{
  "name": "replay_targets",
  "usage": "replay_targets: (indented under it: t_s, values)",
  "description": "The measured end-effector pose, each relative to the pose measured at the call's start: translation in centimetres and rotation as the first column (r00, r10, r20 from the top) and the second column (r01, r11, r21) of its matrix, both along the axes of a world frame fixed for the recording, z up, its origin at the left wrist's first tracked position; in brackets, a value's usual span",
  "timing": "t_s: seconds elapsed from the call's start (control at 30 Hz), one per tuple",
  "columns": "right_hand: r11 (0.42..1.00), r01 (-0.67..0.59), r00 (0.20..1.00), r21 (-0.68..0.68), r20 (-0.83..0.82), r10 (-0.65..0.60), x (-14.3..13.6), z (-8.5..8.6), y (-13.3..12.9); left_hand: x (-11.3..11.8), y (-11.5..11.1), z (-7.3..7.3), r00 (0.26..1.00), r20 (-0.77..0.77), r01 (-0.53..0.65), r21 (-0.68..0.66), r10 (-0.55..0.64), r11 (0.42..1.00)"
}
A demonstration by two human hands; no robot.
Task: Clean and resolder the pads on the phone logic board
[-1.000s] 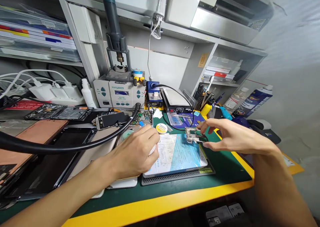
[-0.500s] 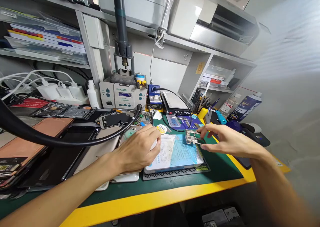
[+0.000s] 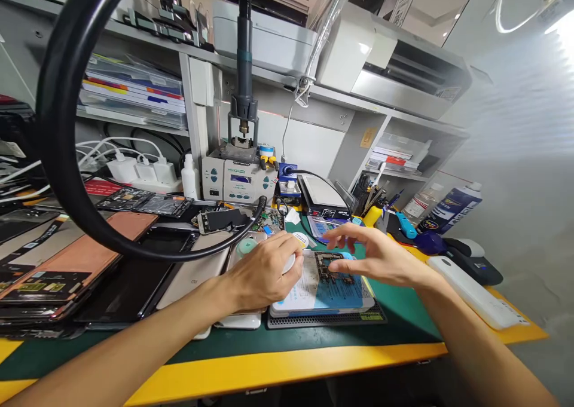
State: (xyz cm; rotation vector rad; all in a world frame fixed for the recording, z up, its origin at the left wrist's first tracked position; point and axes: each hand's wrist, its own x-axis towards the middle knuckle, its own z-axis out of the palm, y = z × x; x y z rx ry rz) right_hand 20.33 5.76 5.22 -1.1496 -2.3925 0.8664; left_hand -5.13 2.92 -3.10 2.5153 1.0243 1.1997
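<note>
On the blue-and-white box [image 3: 291,296] lies a dark phone circuit board [image 3: 330,271] with cut-outs. Just above the board is my right hand [image 3: 372,254], open, its fingers spread and the thumb over the board's edge; whether the thumb touches it I cannot tell. My left hand [image 3: 269,269] is closed at the box's left side. Between its thumb and fingers shows part of a smooth white rounded object [image 3: 289,264]; the rest is hidden. Beneath the box is a dark perforated mat [image 3: 323,322].
A thick black hose [image 3: 134,253] loops across the left side. Phones, one a gold phone [image 3: 191,275], cover the left of the green mat [image 3: 399,329]. A hot-air station [image 3: 240,183] stands behind. On the right are a white phone-shaped case [image 3: 470,290] and a spray can [image 3: 452,207].
My right hand has let go of the circuit board, which now lies flat on the box, and its fingers have opened. My left hand keeps its closed grip. The view has shifted.
</note>
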Motion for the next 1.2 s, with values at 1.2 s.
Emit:
replay_targets:
  t_s: [1.2]
  values:
    - [0.986, 0.002, 0.723, -0.166, -0.681, -0.116, -4.0, -2.5, -1.1, 0.5, -1.8, 3.6, 0.947, 0.321, 0.209, -0.611, -0.002, 0.763]
